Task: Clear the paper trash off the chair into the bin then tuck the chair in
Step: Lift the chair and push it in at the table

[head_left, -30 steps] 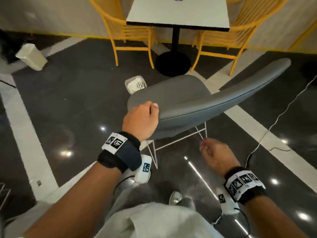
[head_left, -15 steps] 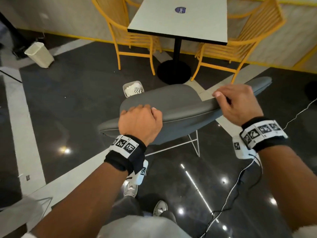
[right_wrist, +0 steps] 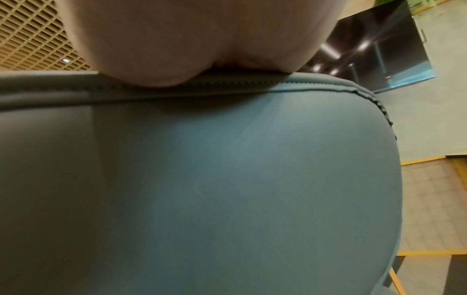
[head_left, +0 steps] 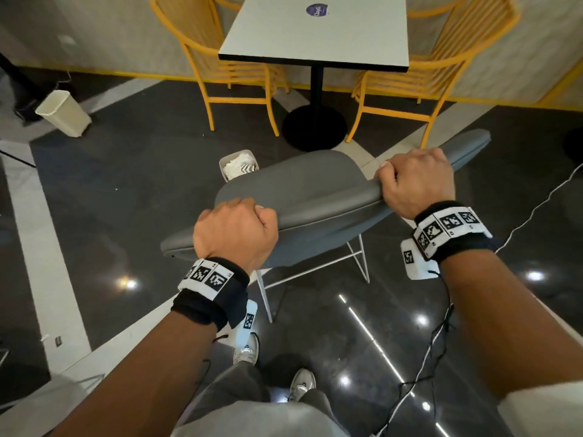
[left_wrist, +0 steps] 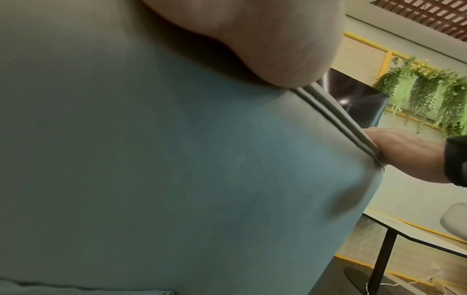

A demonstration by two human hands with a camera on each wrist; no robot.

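Hands clamp the grey chair's backrest, my left hand curled over one end and my right hand over the other, likely for an even push toward the table ahead; its seat looks bare, and paper sits in the bin beside it.

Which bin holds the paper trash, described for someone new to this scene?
Start at the white table with yellow chairs either side. In front of it, both hands hold the grey chair. The small white bin stands upright on the floor just beyond its seat, with white paper inside; the other bin stands tilted, far left.
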